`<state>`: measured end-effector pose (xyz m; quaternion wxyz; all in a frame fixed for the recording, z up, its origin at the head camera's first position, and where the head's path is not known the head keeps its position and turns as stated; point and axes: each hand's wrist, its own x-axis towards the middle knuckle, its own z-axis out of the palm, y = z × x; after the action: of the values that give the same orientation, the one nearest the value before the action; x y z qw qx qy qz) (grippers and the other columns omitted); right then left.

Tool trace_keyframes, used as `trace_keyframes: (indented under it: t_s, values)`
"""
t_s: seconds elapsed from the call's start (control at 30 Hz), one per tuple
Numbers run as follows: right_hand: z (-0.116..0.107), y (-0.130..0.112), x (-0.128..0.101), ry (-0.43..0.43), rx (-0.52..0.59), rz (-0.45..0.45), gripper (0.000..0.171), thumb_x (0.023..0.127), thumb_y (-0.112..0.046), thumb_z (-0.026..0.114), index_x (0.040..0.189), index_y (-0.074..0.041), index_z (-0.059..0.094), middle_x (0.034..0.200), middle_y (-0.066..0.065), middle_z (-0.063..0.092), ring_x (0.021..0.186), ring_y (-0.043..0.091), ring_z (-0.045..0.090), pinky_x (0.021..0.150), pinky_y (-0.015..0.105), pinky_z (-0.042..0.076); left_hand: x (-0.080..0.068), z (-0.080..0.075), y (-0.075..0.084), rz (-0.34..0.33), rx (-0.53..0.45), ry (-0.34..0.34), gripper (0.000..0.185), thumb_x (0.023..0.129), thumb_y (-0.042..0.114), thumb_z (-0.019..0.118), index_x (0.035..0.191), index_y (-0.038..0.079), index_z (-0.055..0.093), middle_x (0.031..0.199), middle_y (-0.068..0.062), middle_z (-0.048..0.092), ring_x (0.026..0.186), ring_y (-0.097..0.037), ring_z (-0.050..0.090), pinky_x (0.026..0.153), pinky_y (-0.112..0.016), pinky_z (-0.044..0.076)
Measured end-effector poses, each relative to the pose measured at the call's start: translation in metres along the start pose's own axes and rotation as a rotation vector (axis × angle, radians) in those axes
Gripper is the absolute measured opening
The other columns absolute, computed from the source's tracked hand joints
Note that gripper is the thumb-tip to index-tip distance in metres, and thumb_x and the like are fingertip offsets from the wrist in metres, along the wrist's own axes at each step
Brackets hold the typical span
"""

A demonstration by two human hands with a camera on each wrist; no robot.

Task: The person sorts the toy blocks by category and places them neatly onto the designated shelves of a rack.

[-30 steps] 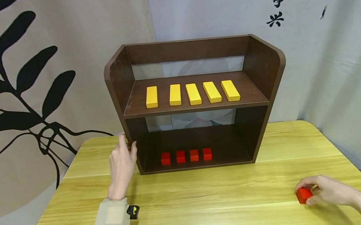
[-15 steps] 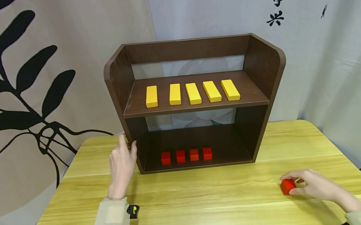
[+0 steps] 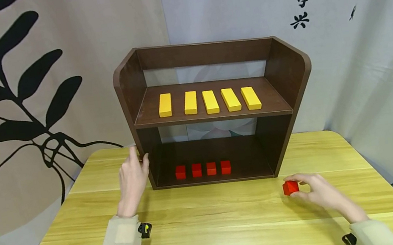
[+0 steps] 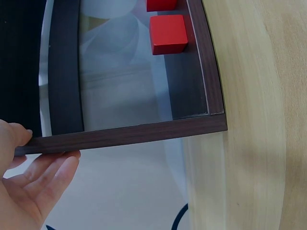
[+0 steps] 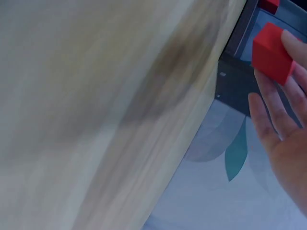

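Note:
A dark brown two-tier shelf [image 3: 205, 54] stands on the table. My left hand [image 3: 133, 184] holds its left side panel, thumb on one face and fingers on the other in the left wrist view. My right hand [image 3: 321, 192] pinches a red cube [image 3: 290, 187] between thumb and fingers, to the right of the shelf's front right corner. In the right wrist view, that cube [image 5: 272, 53] overlaps the shelf's edge. Several red cubes [image 3: 196, 170] form a row at the front of the lower tier. Several yellow rectangular blocks [image 3: 211, 102] lie in a row on the upper tier.
The light wooden table [image 3: 213, 227] extends in front of the shelf and to both sides. Behind it hangs a pale cloth [image 3: 224, 2] with dark lettering at the right and black leaf shapes at the left.
My right hand has carried the red cube leftward and away from me, toward the shelf's right side. My left hand and the shelf have stayed in place.

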<state>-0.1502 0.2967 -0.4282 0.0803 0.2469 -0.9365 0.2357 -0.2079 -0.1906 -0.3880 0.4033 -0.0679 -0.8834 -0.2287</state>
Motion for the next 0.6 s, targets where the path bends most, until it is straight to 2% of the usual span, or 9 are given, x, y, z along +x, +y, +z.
trace_keyframes:
  t_s: [0.2, 0.37, 0.6]
  values:
    - [0.009, -0.010, 0.018, 0.025, 0.015, 0.000, 0.039, 0.078, -0.014, 0.077, 0.115, -0.007, 0.066, 0.110, 0.009, 0.071, 0.097, 0.025, 0.067, 0.080, 0.045, 0.054, 0.000, 0.001, -0.001, -0.007, -0.002, -0.004, 0.025, 0.091, 0.011, 0.062, 0.104, -0.003, 0.047, 0.059, -0.016, 0.051, 0.043, -0.032, 0.052, 0.037, -0.033, 0.034]
    - [0.016, -0.015, 0.032, 0.050, 0.039, 0.015, 0.042, 0.079, -0.012, 0.075, 0.119, -0.008, 0.064, 0.113, 0.011, 0.070, 0.096, 0.023, 0.066, 0.080, 0.045, 0.054, -0.001, 0.001, -0.001, -0.008, -0.001, -0.009, 0.024, 0.091, 0.011, 0.062, 0.104, -0.002, 0.046, 0.059, -0.016, 0.051, 0.043, -0.030, 0.051, 0.037, -0.031, 0.032]
    - [0.023, -0.019, 0.053, 0.153, 0.062, -0.030, 0.045, 0.078, -0.010, 0.076, 0.121, -0.006, 0.064, 0.114, 0.011, 0.069, 0.105, 0.029, 0.066, 0.088, 0.048, 0.051, 0.000, 0.001, 0.000, 0.000, -0.001, 0.004, 0.025, 0.091, 0.011, 0.062, 0.106, -0.002, 0.047, 0.059, -0.016, 0.052, 0.044, -0.033, 0.053, 0.037, -0.035, 0.035]
